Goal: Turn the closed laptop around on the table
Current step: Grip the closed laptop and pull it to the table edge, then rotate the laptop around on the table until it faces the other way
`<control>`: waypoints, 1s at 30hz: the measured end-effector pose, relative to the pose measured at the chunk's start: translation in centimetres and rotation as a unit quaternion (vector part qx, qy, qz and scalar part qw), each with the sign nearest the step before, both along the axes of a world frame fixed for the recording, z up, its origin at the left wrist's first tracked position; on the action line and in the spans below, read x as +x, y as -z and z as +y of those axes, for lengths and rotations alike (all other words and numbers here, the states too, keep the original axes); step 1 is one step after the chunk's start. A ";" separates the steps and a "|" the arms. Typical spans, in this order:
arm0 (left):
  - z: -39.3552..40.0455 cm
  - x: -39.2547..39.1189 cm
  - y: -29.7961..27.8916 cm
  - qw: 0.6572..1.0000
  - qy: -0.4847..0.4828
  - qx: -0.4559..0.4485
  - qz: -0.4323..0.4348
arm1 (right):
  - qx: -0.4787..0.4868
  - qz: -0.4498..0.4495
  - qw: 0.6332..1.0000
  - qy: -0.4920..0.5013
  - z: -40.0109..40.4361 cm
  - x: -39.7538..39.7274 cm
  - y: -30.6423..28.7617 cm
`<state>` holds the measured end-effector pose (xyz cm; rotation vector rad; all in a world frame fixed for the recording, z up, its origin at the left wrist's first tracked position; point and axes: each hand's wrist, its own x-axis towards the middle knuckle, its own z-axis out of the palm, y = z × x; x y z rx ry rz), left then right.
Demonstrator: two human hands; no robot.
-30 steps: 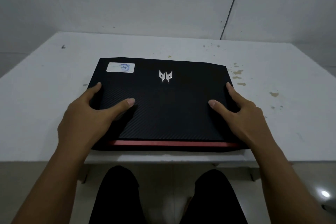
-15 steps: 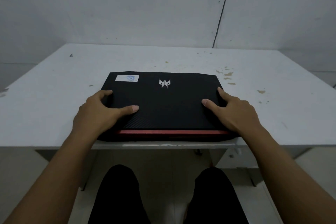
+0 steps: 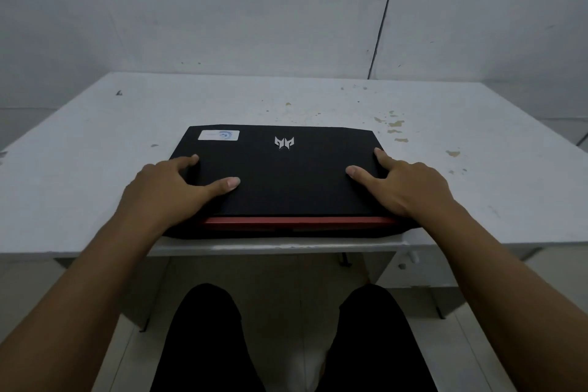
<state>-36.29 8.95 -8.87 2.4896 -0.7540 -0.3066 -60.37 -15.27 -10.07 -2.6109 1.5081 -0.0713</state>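
Observation:
A closed black laptop [image 3: 286,181] lies flat at the near edge of the white table [image 3: 95,169], its red hinge strip toward me, a silver logo and a white sticker near its far edge. My left hand [image 3: 171,188] grips the laptop's left side, thumb on the lid and fingers around the edge. On the right side my right hand [image 3: 404,188] holds it the same way, thumb lying on the lid. The fingertips under both edges are hidden.
The table top carries brown stains [image 3: 394,127] at the back right and a small dark mark at the back left. A grey wall stands right behind the table. My legs in dark trousers [image 3: 206,344] show below the table's front edge.
The view has pulled back and tilted up, so the laptop looks smaller and farther away. Both hands keep the same hold on its sides; the laptop's orientation is unchanged.

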 end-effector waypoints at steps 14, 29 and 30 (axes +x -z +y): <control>0.6 -1.1 2.0 0.995 -0.015 0.064 -0.081 | -0.033 0.082 0.996 -0.003 0.2 -0.3 -0.3; -0.2 -1.8 3.7 0.982 -0.072 0.019 -0.171 | -0.030 -0.020 0.999 0.024 2.8 -1.5 1.5; -0.4 -1.1 3.7 0.983 -0.064 0.013 -0.170 | -0.037 -0.023 0.999 0.031 3.3 -1.4 1.6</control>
